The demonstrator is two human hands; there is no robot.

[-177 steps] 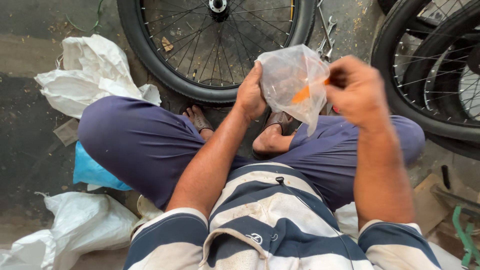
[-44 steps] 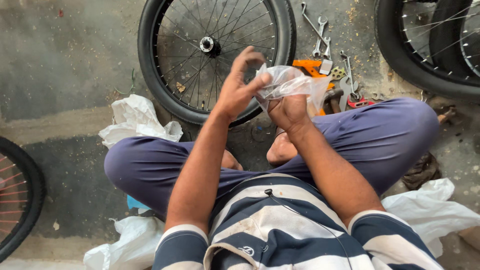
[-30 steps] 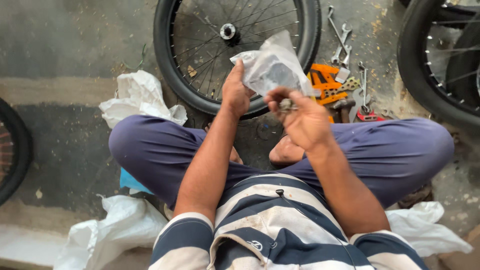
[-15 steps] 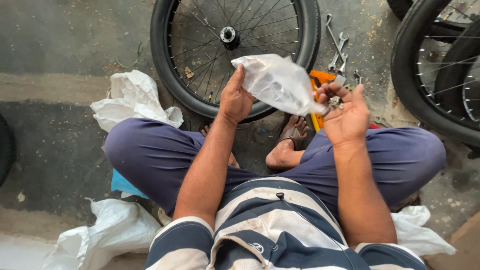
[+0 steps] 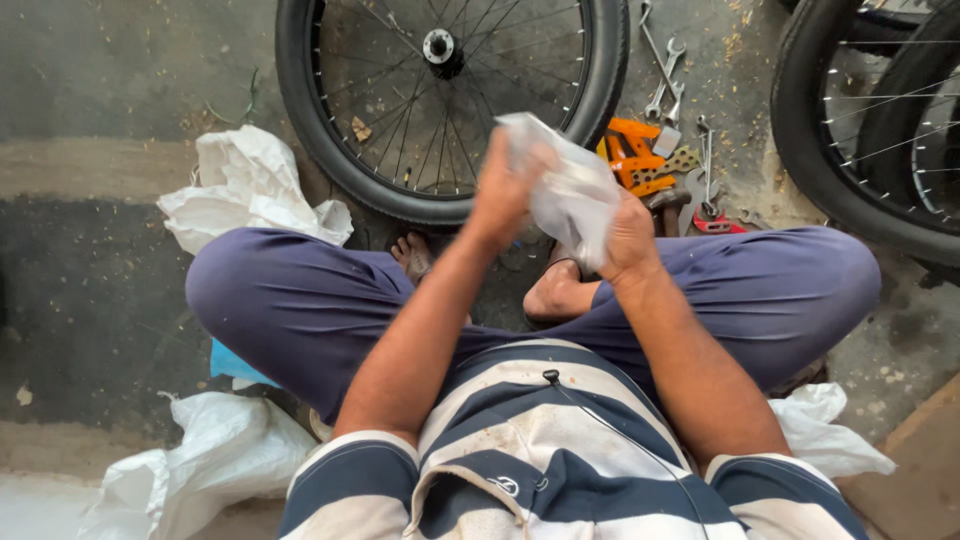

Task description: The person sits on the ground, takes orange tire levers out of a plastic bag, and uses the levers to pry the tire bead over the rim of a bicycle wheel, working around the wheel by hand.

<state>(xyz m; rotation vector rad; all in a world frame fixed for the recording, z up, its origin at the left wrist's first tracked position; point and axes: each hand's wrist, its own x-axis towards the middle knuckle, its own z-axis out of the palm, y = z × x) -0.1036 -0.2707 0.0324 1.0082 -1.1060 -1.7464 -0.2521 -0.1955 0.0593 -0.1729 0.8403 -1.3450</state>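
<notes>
I sit cross-legged on a concrete floor and hold a clear plastic bag (image 5: pixel 572 190) in front of me with both hands. My left hand (image 5: pixel 503 190) grips the bag's upper left side. My right hand (image 5: pixel 633 238) is closed on its lower right side, partly behind the plastic. What is inside the bag is hidden by the crumpled plastic. A spoked bicycle wheel (image 5: pixel 452 95) with a black tyre lies flat on the floor just beyond my hands.
Spanners (image 5: pixel 663 75), an orange tool (image 5: pixel 635 155) and a red tool (image 5: pixel 712 218) lie right of the wheel. More wheels (image 5: pixel 860 120) stand at the far right. White sacks (image 5: pixel 245 185) lie at my left knee, another (image 5: pixel 200 465) at the lower left.
My right hand, open with small parts in its palm half a second ago, has closed onto the bag. The bag is bunched up between both hands.
</notes>
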